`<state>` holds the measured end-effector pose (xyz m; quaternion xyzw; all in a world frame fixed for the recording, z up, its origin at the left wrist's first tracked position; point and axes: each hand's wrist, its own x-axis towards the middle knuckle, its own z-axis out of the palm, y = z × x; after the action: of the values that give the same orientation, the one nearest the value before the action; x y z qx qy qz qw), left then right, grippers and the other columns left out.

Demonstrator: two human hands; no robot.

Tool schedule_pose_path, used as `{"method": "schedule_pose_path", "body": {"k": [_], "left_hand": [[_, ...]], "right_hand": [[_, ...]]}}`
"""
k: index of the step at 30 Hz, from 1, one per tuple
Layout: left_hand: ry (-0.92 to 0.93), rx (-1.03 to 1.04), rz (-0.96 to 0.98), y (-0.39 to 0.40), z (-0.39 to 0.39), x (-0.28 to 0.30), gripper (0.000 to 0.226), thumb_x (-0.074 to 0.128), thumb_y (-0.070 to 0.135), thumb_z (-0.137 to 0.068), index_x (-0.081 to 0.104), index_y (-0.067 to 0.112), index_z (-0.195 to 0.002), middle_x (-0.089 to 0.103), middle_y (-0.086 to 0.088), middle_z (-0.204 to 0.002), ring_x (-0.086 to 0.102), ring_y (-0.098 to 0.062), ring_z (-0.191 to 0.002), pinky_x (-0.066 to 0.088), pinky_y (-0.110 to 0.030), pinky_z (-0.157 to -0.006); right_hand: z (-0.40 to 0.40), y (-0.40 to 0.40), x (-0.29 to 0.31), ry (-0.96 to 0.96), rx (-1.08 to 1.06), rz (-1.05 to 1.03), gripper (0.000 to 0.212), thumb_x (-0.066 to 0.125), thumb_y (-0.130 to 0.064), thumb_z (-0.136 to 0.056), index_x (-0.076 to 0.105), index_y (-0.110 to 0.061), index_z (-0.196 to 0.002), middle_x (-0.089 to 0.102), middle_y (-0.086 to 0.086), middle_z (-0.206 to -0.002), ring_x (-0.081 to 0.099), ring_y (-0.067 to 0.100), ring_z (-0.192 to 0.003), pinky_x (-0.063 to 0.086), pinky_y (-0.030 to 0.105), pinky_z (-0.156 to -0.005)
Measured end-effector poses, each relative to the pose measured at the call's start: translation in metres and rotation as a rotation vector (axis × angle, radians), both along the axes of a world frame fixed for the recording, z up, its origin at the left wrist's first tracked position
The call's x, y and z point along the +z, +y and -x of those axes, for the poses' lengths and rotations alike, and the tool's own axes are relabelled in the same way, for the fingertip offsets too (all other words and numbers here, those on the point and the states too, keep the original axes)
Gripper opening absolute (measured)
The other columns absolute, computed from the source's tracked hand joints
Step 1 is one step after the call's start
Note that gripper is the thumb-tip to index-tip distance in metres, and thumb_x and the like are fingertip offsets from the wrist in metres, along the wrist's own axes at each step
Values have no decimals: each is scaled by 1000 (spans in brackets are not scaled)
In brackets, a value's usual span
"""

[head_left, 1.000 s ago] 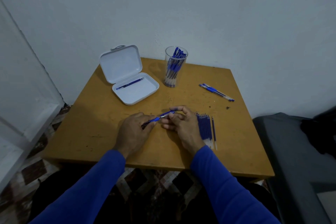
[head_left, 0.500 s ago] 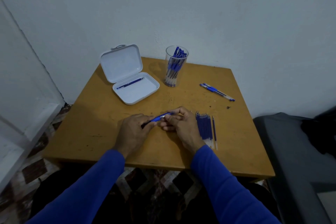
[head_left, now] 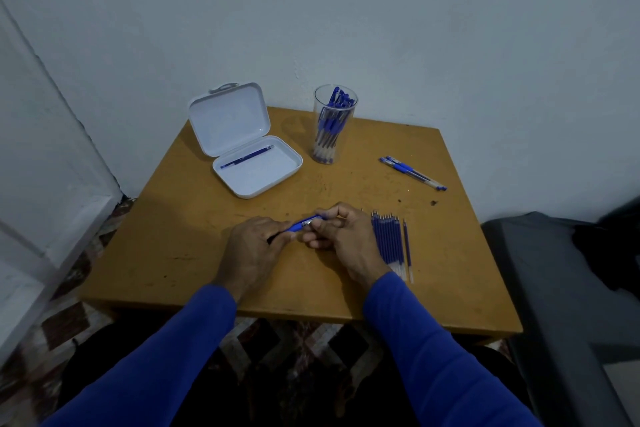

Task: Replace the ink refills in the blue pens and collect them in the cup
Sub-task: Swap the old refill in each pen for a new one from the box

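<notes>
While the left hand (head_left: 254, 246) curls around the rear of a blue pen (head_left: 302, 225), the right hand (head_left: 341, 236) pinches its front end, both low over the table (head_left: 194, 253). Just right of the grip lies a row of refills (head_left: 389, 239). Beyond it stands the clear cup (head_left: 334, 125) of pens, an open white case (head_left: 256, 170) to its left holding one refill, two loose pens (head_left: 412, 173) far right.

A matt, scuffed wooden tabletop (head_left: 194, 246) carries a smooth white plastic case (head_left: 256, 166) at ten o'clock, a clear glossy plastic cup (head_left: 334, 125) at twelve, and shiny blue plastic refills (head_left: 389, 243) at three. Soft blue cloth sleeves (head_left: 433, 350) show below.
</notes>
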<state>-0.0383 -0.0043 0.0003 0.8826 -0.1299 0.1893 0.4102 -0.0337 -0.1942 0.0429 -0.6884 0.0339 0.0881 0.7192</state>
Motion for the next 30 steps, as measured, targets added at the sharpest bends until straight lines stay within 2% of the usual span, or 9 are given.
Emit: {"method": "schedule_pose_path", "body": {"k": [7,11,15,18,21,23,26,30], "left_hand": [[-42,-1,-27,1,-1,-2,21,80,17,-85,79,9,-104,77,-2,-88,67,-13,-76,59,-36,-68],[-42,-9,-20,0,0,0,20,78,21,-87,79,9,-103,76,-2,-87,67,-13,-76,55,-29,-68],[-15,2,-30,-2,2,3,20,76,19,-89,78,11,-107,76,-1,-91,66,-12,-79,57,-31,-71],[-11,1,-34,-4,4,6,19,75,20,-90,78,14,-108,75,1,-91,65,-10,-80,57,-31,-72],[12,-13,-49,-6,3,8,23,69,29,-95,76,17,-113,74,4,-94,62,-10,-84,54,-32,-74],[35,-21,-81,-6,1,7,29,63,34,-97,72,19,-120,73,5,-102,60,-12,-90,52,-32,-79],[55,-62,-122,-8,-6,7,33,61,33,-99,66,20,-130,70,6,-110,56,-11,-99,48,-30,-85],[75,-122,-222,-19,-28,11,35,54,36,-101,61,22,-132,64,9,-113,51,-10,-105,47,-31,-93]], "right_hand": [[0,0,4,-1,18,21,15,60,-1,-99,59,5,-112,75,24,-91,75,25,-78,61,30,-70],[0,2,4,-4,21,47,13,60,0,-99,59,5,-110,75,24,-90,75,26,-78,60,29,-68],[-1,4,3,-12,19,81,12,60,-4,-100,57,0,-111,76,20,-90,75,30,-83,61,36,-72],[-1,6,5,-15,14,120,18,67,-10,-97,57,-8,-112,77,16,-87,76,31,-83,61,44,-78],[-1,12,11,2,-36,166,21,70,-11,-95,57,-14,-110,78,11,-86,77,24,-78,64,39,-73],[-5,13,14,-33,-90,196,19,68,-11,-96,57,-17,-109,77,9,-86,77,20,-76,64,37,-69],[-17,10,22,-149,-189,354,20,67,-15,-97,57,-25,-109,74,4,-91,76,14,-78,65,40,-69],[-35,1,46,-300,-260,469,24,67,-14,-97,57,-32,-108,69,-4,-91,72,10,-83,65,34,-69]]}}
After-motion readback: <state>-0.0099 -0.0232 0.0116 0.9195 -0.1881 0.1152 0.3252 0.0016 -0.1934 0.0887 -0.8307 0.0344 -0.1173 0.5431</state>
